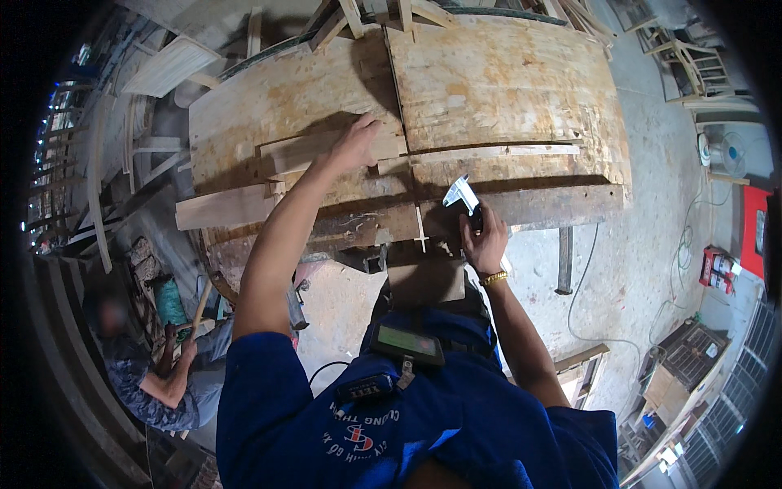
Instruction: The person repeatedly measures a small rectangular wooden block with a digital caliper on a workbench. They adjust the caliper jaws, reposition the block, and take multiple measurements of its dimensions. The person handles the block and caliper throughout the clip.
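My left hand point(356, 145) is over a flat wooden board point(297, 154) on the workbench, its fingers bent and closed on the board's upper edge, though the fingertips are partly hidden. In my right hand point(486, 238), at the bench's near edge, is a silver caliper point(462, 194) with its jaws pointing up and away from me. The caliper's lower part is hidden behind the fingers. A long thin wooden strip point(505, 152) lies across the bench to the right of my left hand. A narrow dark gap point(397, 90) runs down the benchtop between the hands.
A thick wooden block point(224, 208) sits at the bench's left corner. Timber pieces lean beyond the far edge. At lower left, another person point(167, 379) holds a wooden handle. A cable point(574, 310) trails over the floor at right, and a fan point(733, 155) stands farther off.
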`<state>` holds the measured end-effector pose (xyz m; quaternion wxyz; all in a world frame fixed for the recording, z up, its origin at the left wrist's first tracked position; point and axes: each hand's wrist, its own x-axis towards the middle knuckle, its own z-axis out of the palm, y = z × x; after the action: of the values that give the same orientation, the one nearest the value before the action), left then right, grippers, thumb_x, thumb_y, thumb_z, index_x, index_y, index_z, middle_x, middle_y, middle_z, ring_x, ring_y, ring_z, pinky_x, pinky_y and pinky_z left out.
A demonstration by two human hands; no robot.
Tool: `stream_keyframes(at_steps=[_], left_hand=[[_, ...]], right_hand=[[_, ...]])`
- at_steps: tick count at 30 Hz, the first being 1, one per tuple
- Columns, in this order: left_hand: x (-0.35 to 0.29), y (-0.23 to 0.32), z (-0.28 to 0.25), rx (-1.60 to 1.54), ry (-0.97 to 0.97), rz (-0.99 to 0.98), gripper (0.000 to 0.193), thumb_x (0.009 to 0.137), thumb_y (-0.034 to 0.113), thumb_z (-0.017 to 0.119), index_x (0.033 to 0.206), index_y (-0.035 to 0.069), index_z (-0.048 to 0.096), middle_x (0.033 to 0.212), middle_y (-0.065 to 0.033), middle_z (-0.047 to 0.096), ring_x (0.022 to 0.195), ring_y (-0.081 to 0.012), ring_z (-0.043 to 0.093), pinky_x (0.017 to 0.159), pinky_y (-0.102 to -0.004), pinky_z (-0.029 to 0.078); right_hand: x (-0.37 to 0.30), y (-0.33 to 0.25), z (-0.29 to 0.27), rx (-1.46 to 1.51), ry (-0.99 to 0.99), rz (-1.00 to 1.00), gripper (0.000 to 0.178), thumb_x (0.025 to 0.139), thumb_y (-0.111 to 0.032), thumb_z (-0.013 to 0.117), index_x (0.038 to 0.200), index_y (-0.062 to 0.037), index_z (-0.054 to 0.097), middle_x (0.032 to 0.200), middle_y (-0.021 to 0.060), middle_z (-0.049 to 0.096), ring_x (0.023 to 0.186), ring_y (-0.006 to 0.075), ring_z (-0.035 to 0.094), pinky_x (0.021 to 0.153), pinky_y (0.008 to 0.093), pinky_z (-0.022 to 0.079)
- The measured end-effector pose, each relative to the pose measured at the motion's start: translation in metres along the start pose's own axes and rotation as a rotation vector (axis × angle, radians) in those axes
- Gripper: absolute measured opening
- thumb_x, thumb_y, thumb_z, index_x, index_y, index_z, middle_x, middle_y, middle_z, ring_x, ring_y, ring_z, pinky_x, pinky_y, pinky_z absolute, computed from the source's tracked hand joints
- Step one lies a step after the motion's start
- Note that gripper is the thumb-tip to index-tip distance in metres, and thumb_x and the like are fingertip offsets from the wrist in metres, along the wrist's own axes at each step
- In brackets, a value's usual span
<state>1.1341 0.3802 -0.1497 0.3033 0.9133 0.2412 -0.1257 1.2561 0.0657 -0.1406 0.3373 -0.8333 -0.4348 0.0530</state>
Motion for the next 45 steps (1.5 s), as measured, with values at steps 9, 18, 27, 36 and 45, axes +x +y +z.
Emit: stream_keyframes(at_steps=[9, 18, 27, 36, 45], left_hand=[[-0.003, -0.010, 0.011, 0.083, 0.192, 0.096, 0.082, 0.053, 0.010, 0.085, 0.123, -0.005, 0.047, 0.123, -0.0202, 0.048, 0.118, -0.0353, 0.047, 0.102, -0.0360, 0.041], [-0.008, -0.008, 0.011, 0.117, 0.248, 0.113, 0.087, 0.054, 0.008, 0.084, 0.130, -0.004, 0.044, 0.131, -0.0211, 0.044, 0.123, -0.0348, 0.043, 0.105, -0.0363, 0.039], [-0.009, -0.003, 0.006, 0.063, 0.156, 0.059, 0.084, 0.055, 0.007, 0.084, 0.128, -0.005, 0.045, 0.126, -0.0197, 0.046, 0.118, -0.0369, 0.046, 0.100, -0.0384, 0.042], [-0.005, -0.005, 0.006, 0.093, 0.126, 0.062, 0.089, 0.056, 0.006, 0.083, 0.132, -0.007, 0.040, 0.133, -0.0238, 0.041, 0.123, -0.0370, 0.043, 0.104, -0.0384, 0.038], [-0.004, -0.003, 0.005, 0.079, 0.084, 0.033, 0.091, 0.058, 0.007, 0.084, 0.135, -0.006, 0.036, 0.144, -0.0271, 0.032, 0.132, -0.0388, 0.036, 0.109, -0.0381, 0.034]], right_hand=[[-0.002, -0.002, 0.000, -0.005, 0.018, -0.028, 0.042, 0.080, -0.025, 0.066, 0.115, -0.0031, 0.056, 0.090, 0.0151, 0.062, 0.079, 0.0330, 0.059, 0.070, 0.0399, 0.042], [-0.002, -0.001, 0.001, -0.040, -0.025, -0.031, 0.044, 0.081, -0.026, 0.065, 0.117, -0.0032, 0.055, 0.087, 0.0155, 0.060, 0.079, 0.0336, 0.057, 0.071, 0.0408, 0.041], [-0.001, -0.003, -0.002, -0.030, -0.076, -0.002, 0.044, 0.081, -0.028, 0.065, 0.117, -0.0032, 0.055, 0.091, 0.0163, 0.062, 0.082, 0.0330, 0.058, 0.073, 0.0403, 0.040], [0.000, -0.004, -0.004, -0.034, -0.059, -0.006, 0.047, 0.079, -0.027, 0.066, 0.118, -0.0029, 0.055, 0.088, 0.0158, 0.061, 0.080, 0.0328, 0.058, 0.073, 0.0405, 0.041], [0.000, -0.004, -0.004, -0.047, -0.079, 0.023, 0.049, 0.079, -0.028, 0.065, 0.119, -0.0034, 0.055, 0.090, 0.0160, 0.061, 0.081, 0.0330, 0.058, 0.074, 0.0408, 0.041]])
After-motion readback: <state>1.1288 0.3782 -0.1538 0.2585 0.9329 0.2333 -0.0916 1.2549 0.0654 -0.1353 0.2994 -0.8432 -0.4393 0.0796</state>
